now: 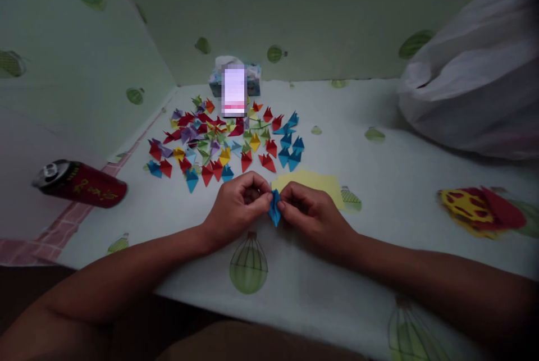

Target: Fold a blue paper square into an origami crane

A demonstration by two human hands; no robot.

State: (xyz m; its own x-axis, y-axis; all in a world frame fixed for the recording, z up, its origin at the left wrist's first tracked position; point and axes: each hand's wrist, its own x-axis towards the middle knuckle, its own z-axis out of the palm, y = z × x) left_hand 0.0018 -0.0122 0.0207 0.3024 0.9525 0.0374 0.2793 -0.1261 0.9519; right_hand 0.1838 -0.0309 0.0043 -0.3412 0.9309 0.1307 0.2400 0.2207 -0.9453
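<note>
Both hands are on one small blue folded paper piece [274,209], held low over the table [400,170], just on the near side of the pile of folded paper pieces [227,139]. The left hand [236,206] has its fingers curled in and pinches the piece's left edge between thumb and fingertips. The right hand [314,212] does the same from the other side, thumb and forefinger pressed together on it. The two hands almost touch, with the blue tip poking down between them.

The pile is a loose scatter of red, blue, yellow, green and purple bits. Between the pile and the right hand lies a flat yellow sheet [318,181], partly covered by that hand. Behind the pile, against the wall, is a tissue box [255,83] with a phone [234,91] propped upright in front of it, screen lit but blurred. Well left of the pile, a red can [82,184] lies on its side. Far right of the pile there's a big white plastic bag [475,86]. Nearer than the bag is a flat red and yellow paper thing [480,209]; can't tell what it is.
</note>
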